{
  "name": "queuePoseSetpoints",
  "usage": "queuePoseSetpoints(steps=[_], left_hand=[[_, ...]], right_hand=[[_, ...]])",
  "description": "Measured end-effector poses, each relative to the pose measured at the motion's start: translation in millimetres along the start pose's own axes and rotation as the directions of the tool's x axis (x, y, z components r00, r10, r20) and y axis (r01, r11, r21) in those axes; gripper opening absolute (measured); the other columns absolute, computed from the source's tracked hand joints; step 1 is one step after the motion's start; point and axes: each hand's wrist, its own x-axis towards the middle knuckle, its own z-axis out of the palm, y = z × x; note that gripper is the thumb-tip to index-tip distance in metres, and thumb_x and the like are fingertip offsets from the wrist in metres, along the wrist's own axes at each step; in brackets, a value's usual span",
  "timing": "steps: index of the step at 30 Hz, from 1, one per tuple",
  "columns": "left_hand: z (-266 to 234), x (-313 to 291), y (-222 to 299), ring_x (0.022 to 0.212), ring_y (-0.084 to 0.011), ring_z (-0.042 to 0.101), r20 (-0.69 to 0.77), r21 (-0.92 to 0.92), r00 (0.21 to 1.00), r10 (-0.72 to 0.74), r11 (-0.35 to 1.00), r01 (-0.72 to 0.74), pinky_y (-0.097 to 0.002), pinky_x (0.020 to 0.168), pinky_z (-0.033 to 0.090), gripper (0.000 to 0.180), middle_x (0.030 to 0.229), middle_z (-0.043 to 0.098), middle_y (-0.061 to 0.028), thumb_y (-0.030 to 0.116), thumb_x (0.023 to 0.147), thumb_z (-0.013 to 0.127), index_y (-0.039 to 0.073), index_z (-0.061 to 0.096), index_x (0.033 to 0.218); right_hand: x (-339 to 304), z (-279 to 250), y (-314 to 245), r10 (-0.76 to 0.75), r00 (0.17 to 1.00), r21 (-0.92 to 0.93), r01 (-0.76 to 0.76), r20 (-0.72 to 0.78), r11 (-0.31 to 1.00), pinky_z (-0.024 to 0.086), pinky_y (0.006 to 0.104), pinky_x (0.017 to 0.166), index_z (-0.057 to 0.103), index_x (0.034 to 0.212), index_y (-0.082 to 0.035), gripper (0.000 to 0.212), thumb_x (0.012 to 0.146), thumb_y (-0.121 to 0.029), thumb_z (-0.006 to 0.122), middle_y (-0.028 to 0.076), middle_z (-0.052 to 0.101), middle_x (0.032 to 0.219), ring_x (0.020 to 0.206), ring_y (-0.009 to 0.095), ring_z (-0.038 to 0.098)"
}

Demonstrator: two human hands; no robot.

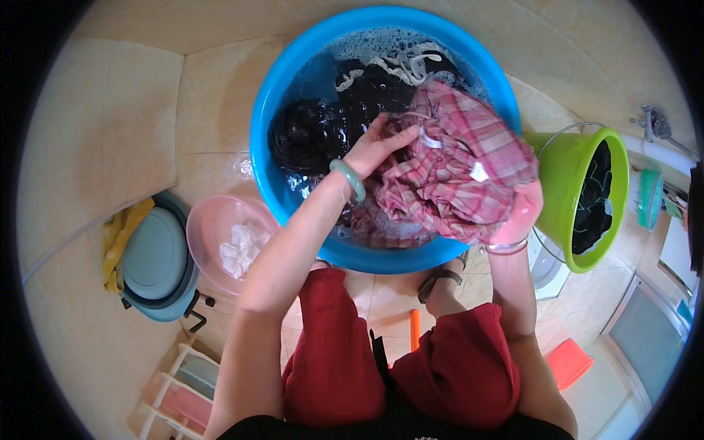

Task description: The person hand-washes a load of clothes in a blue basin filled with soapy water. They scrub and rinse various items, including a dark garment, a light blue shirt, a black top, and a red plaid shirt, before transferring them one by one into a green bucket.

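Note:
A wet pink plaid garment is bunched up over the right side of a large blue tub, its lower folds trailing into sudsy water. My right hand grips it by the tub's near right rim, partly covered by cloth. With a green bangle on the wrist, my left hand pinches the garment's upper left edge between thumb and fingers; some fingertips are hidden by fabric. Dark clothes soak beside it on the left. A pale knotted cord or trim lies over them near the far rim.
A lime green bucket holding dark fabric stands right of the tub. To the left are a pink basin with a white cloth and stacked grey-blue basins with a yellow cloth. A wall tap is at far right.

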Motion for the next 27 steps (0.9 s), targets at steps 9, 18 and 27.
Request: queuePoseSetpoints(steps=[9, 18, 27], left_hand=[[-14, 6, -48, 0.085, -0.0207, 0.068, -0.057, 0.457, 0.985, 0.165, 0.881, -0.122, -0.0317, 0.080, 0.052, 0.045, 0.094, 0.071, -0.0124, 0.014, 0.085, 0.070, 0.007, 0.056, 0.128], [-27, -48, -40, 0.111, -0.0237, 0.059, 0.174, 0.710, 0.923, 0.343, 0.606, -0.359, -0.0354, 0.095, 0.047, 0.044, 0.120, 0.059, -0.0118, 0.029, 0.085, 0.076, 0.005, 0.056, 0.116], [-2, -47, -7, 0.087, -0.0298, 0.067, 0.128, 0.608, 0.932, 0.339, 0.716, -0.344, -0.0394, 0.082, 0.049, 0.026, 0.089, 0.069, -0.0095, 0.031, 0.093, 0.063, 0.008, 0.061, 0.104]], right_hand=[[45, -38, 41, -0.039, 0.999, -0.856, 0.031, 0.012, 0.517, 0.044, 0.0289, 0.100, 0.050, 0.134, 0.003, 0.047, 0.090, -0.004, 0.065, 0.008, 0.062, 0.124, 0.112, 0.012, 0.056], [35, -58, -7, -0.298, 0.946, -0.958, -0.036, -0.124, 0.284, 0.046, 0.0311, 0.093, 0.061, 0.121, -0.004, 0.042, 0.079, 0.002, 0.057, 0.008, 0.066, 0.113, 0.103, 0.018, 0.061], [37, -10, 26, -0.005, 0.876, -0.872, 0.479, 0.482, -0.099, 0.051, 0.0398, 0.087, 0.068, 0.103, -0.008, 0.030, 0.078, 0.002, 0.057, 0.010, 0.068, 0.104, 0.097, 0.030, 0.064]])
